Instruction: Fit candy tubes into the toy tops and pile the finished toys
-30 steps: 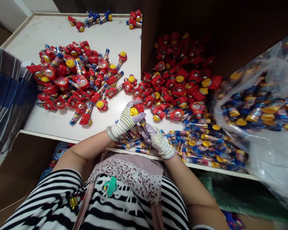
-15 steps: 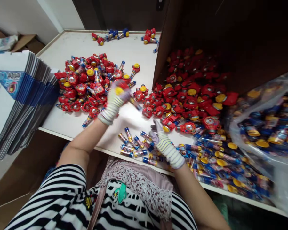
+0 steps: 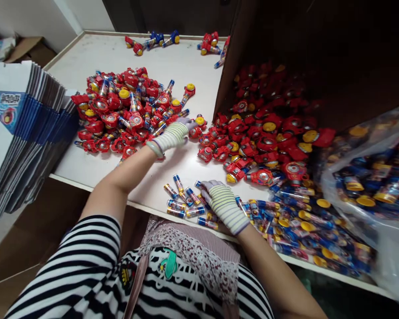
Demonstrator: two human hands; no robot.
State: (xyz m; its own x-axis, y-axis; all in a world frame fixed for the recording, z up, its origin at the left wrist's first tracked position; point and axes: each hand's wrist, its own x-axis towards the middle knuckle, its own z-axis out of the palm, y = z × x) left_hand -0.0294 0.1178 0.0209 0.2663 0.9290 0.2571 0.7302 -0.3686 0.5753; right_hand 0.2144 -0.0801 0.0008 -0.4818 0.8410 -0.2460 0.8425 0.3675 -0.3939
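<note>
- at my far left, a stack of flat printed cartons (image 3: 43, 126), blue and white, stands on edge beside the desk (image 3: 86, 170).
- next comes a big heap of red toys (image 3: 119, 110), many with blue-ended tubes fitted to them, lying every which way.
- behind that heap, near the back rim, a few red and blue toys (image 3: 153, 40) lie apart from the rest.
- my left grip (image 3: 173, 134), in a striped glove, is stretched out over the desk, fingers and thumb apart, with nothing that i can see between them.
- nearer my body, loose tubes (image 3: 182, 197), blue and yellow at the ends, lie scattered by the front edge.
- just past my left fingertips is a red toy with a yellow cap (image 3: 194, 132); i can't tell whether i touch it.
- my right grip (image 3: 222, 201), gloved too, is low over the tubes, fingers curled down; i can't tell whether they have closed on one.
- beyond it, a pile of red toys (image 3: 252, 141) spills from the dark brown box (image 3: 231, 84).
- farther right, a thick spread of tubes (image 3: 295, 221) runs along the front edge.
- at my far right, a clear plastic bag (image 3: 329, 177) holds more tubes.
</note>
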